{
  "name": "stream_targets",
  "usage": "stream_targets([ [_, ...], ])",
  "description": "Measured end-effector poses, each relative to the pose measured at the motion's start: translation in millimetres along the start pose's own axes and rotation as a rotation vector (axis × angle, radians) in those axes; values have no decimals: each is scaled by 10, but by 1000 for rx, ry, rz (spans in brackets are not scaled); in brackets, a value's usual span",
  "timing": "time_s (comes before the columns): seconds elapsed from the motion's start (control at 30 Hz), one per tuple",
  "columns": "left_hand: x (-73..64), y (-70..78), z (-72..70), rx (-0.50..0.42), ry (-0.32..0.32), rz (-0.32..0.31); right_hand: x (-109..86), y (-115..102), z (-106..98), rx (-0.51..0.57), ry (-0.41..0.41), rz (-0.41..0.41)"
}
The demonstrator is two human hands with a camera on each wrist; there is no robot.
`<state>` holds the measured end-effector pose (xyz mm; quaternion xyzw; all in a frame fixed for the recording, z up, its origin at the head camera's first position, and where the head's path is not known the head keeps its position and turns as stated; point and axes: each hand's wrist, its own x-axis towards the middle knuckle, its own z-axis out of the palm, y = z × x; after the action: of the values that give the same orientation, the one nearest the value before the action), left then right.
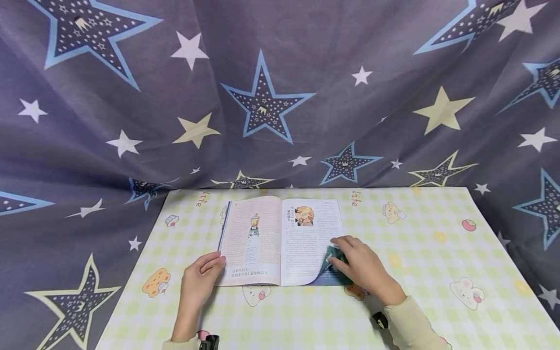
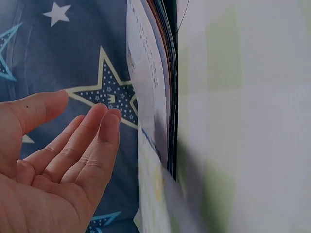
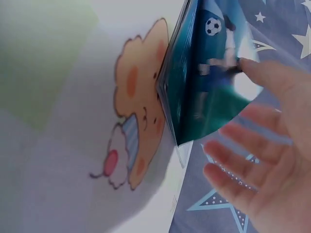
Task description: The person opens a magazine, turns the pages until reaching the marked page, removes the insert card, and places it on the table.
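Observation:
An open magazine (image 1: 297, 257) lies on the table, its left page (image 1: 238, 233) showing a drawing of a tall yellow-topped device. My right hand (image 1: 365, 265) is at the lower right corner, where it pinches a lifted page between thumb and fingers. The page's curled teal underside (image 3: 218, 102) carries a picture of a soccer player and ball in the right wrist view. By the magazine's left edge is my left hand (image 1: 199, 279), fingers loosely bent. In the left wrist view that hand (image 2: 68, 165) holds nothing, apart from the page edges.
A pale tablecloth (image 1: 437, 262) with green checks and cartoon prints covers the table. Behind the table hangs a dark star-patterned curtain (image 1: 332, 116). Dark devices are strapped at the left wrist (image 1: 210, 342) and right wrist (image 1: 379, 320).

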<state>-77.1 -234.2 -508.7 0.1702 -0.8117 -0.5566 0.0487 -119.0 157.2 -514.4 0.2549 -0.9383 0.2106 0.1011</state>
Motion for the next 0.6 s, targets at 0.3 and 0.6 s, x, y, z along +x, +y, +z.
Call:
stream_targets([
  [0.3, -4, 68, 203, -1, -63, 55, 12, -75, 63, -14, 67, 194],
  [0.6, -44, 184, 446, -36, -140, 81, 82, -224, 159, 80, 107, 124],
])
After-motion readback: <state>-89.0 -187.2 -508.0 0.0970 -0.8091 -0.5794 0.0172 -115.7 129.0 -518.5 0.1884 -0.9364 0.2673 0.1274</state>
